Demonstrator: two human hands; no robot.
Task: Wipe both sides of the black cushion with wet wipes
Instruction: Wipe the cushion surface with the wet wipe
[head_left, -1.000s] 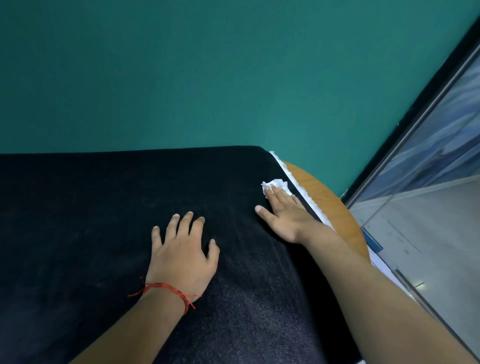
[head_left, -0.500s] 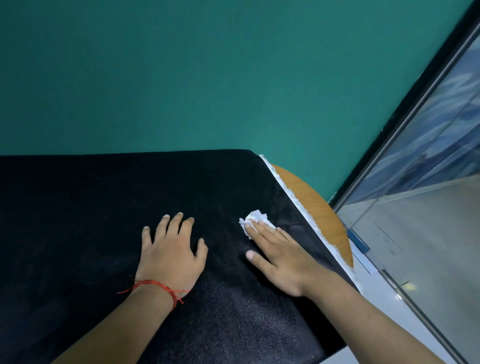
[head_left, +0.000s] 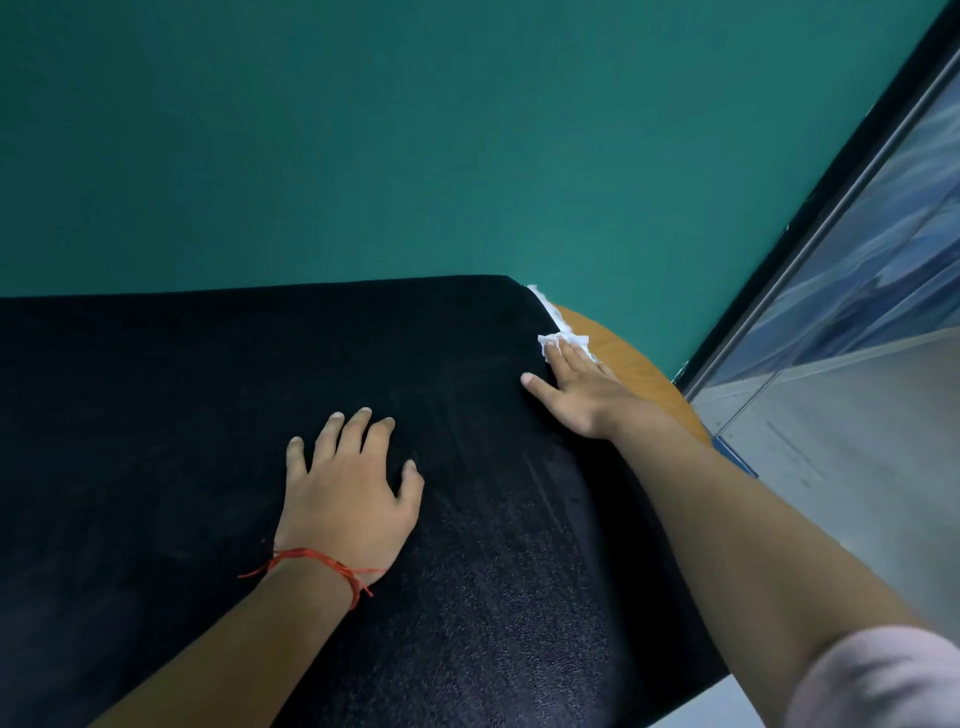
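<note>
On black cushion, right hand pressing wipe

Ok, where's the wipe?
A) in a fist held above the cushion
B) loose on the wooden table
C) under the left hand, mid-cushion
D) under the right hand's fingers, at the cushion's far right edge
D: the white wipe pokes out from under the straight fingers of the right hand at the far right edge of the cushion; the left hand lies flat mid-cushion with no wipe showing.

1 blk cushion, 1 wipe, 2 hands (1 w/ bracelet)
</note>
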